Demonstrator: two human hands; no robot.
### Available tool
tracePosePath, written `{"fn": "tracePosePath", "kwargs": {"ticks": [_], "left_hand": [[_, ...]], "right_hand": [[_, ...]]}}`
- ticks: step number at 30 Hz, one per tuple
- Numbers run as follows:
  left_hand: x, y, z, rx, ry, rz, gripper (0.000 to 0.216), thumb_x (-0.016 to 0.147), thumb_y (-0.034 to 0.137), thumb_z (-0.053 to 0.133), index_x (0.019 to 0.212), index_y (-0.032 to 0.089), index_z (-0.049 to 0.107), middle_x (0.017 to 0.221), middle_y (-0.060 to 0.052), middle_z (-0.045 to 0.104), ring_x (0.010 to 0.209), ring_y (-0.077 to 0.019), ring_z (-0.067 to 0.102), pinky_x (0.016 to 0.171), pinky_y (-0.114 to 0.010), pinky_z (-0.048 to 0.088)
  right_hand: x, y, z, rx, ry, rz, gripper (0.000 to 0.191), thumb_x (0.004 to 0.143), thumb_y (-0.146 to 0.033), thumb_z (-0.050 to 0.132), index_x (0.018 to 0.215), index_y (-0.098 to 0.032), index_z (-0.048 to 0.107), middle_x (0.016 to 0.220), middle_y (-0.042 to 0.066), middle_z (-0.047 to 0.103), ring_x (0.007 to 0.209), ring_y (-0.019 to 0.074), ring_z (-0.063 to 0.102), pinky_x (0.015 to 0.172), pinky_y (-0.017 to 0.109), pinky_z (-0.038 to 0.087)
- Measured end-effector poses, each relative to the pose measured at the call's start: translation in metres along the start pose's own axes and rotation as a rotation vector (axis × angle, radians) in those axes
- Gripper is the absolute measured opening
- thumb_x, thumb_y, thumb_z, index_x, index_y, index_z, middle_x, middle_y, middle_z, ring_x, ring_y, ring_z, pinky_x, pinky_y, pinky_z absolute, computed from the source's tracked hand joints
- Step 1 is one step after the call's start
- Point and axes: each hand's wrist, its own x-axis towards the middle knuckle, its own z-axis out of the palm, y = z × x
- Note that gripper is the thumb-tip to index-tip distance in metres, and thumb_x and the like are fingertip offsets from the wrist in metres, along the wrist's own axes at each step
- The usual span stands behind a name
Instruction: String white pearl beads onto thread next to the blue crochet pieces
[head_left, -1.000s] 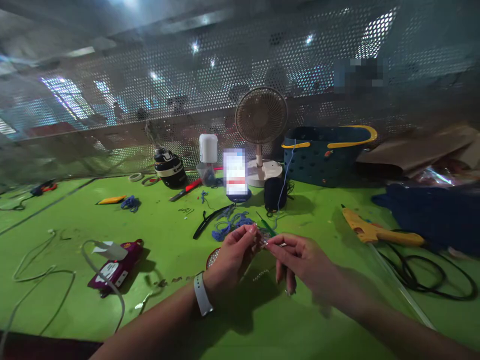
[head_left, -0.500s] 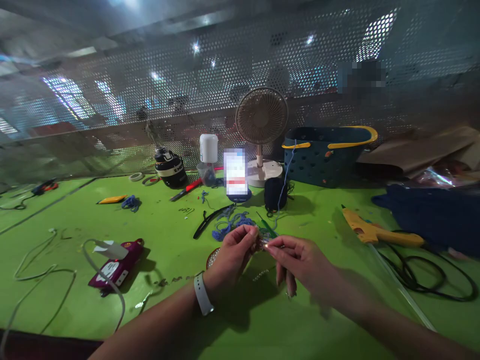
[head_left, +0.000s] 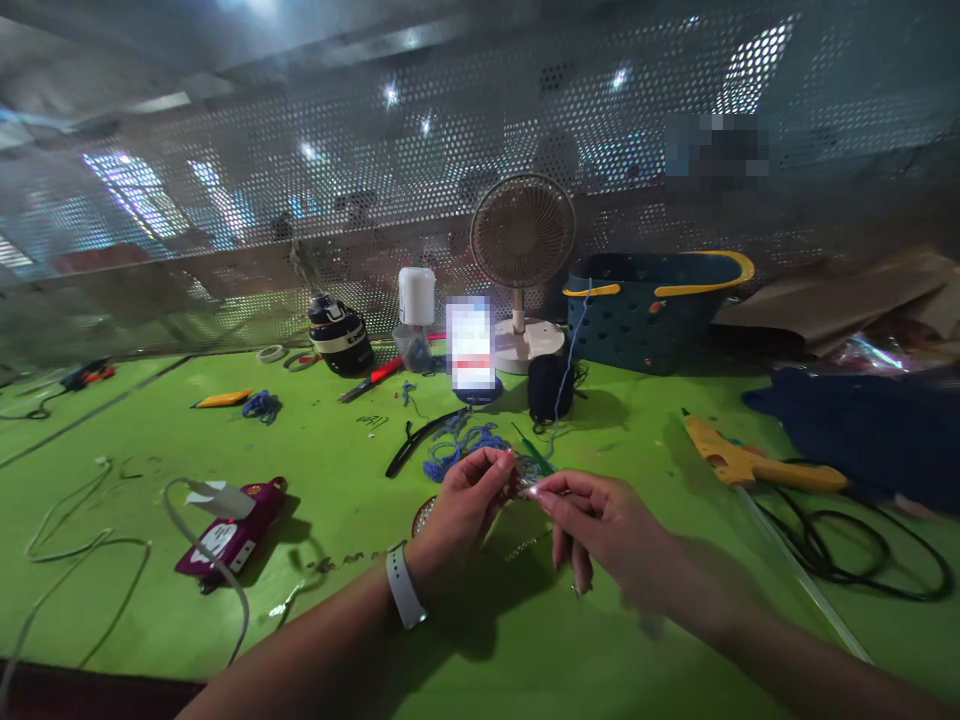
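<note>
My left hand (head_left: 472,495), with a white band on the wrist, is closed in a pinch near the middle of the table. Close beside it, the thumb and forefinger of my right hand (head_left: 592,515) pinch as well. A small shiny piece (head_left: 526,488) glints between the two sets of fingertips; it is too small to name. Blue yarn (head_left: 465,448) lies tangled just beyond the hands, beside a green-handled tool (head_left: 534,452). Partly hidden behind my left hand is a red-rimmed dish (head_left: 423,515) of small pale pieces. A short row of tiny beads (head_left: 523,548) lies beneath the hands.
At the back stand a black bottle (head_left: 341,335), a phone (head_left: 471,345), a fan (head_left: 523,235), a dark yarn ball (head_left: 550,388) and a basket (head_left: 637,325). A yellow glue gun (head_left: 757,462) with its cord lies right; a purple power strip (head_left: 232,535) sits left.
Both hands keep almost the same place and pinch. Only a very slight shift of the fingertips shows around the shiny piece.
</note>
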Motion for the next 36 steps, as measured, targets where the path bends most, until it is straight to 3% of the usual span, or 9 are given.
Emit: {"fn": "tracePosePath", "kwargs": {"ticks": [11,19,23,26,31,34,36], "left_hand": [[-0.002,-0.001,-0.002,-0.067,-0.05,-0.04,0.015,0.081,0.027,0.071,0.08,0.013,0.067,0.074,0.001,0.063,0.067,-0.0058,0.055,0.068,-0.018,0.042],[-0.01,0.003,0.004,-0.052,-0.044,-0.132,0.018,0.07,0.022,0.08,0.079,0.014,0.067,0.075,0.001,0.065,0.069,-0.0065,0.058,0.069,-0.018,0.044],[-0.009,0.001,0.001,0.142,-0.087,0.001,0.013,0.074,0.022,0.077,0.079,0.015,0.067,0.075,0.001,0.066,0.066,-0.0067,0.056,0.065,-0.019,0.044],[-0.006,0.0,-0.003,0.322,-0.096,0.108,0.012,0.079,0.026,0.073,0.081,0.016,0.066,0.074,0.001,0.065,0.067,-0.0084,0.056,0.066,-0.022,0.045],[-0.008,0.006,-0.001,0.821,-0.119,0.336,0.012,0.084,0.029,0.067,0.082,0.017,0.066,0.077,-0.002,0.063,0.072,-0.0129,0.056,0.068,-0.027,0.045],[-0.009,0.01,0.002,0.984,-0.164,0.465,0.009,0.084,0.025,0.067,0.081,0.017,0.068,0.082,-0.003,0.062,0.078,-0.0144,0.057,0.071,-0.028,0.046],[-0.009,0.01,0.002,0.966,-0.187,0.495,0.006,0.084,0.023,0.066,0.082,0.017,0.068,0.085,-0.004,0.064,0.082,-0.0151,0.058,0.073,-0.029,0.048]], "right_hand": [[0.0,0.001,0.0,-0.016,-0.005,-0.006,0.03,0.088,-0.046,0.057,0.096,-0.017,0.058,0.055,-0.005,0.064,0.033,0.0064,0.055,0.034,0.015,0.041],[0.002,-0.001,0.003,0.019,-0.022,0.007,0.027,0.088,-0.045,0.056,0.093,-0.019,0.051,0.059,-0.006,0.062,0.038,0.0083,0.058,0.038,0.018,0.044],[0.002,-0.004,0.006,0.015,-0.002,-0.001,0.029,0.089,-0.047,0.053,0.095,-0.02,0.048,0.062,-0.005,0.062,0.044,0.0104,0.06,0.044,0.021,0.046],[0.0,-0.005,0.007,0.006,0.007,-0.027,0.03,0.093,-0.041,0.047,0.114,-0.019,0.044,0.073,-0.002,0.064,0.061,0.0133,0.066,0.06,0.027,0.052],[-0.004,-0.014,0.008,0.013,-0.009,0.018,0.063,0.088,-0.014,0.043,0.146,-0.016,0.019,0.101,0.007,0.068,0.091,0.0155,0.066,0.087,0.032,0.05],[-0.009,-0.024,0.006,-0.16,0.008,0.093,0.071,0.085,-0.011,0.043,0.15,-0.018,0.017,0.102,0.006,0.069,0.082,0.016,0.065,0.078,0.032,0.052],[-0.01,-0.028,0.003,-0.292,0.065,0.078,0.066,0.086,-0.017,0.046,0.148,-0.021,0.025,0.107,0.008,0.068,0.072,0.0158,0.064,0.066,0.031,0.052]]}}
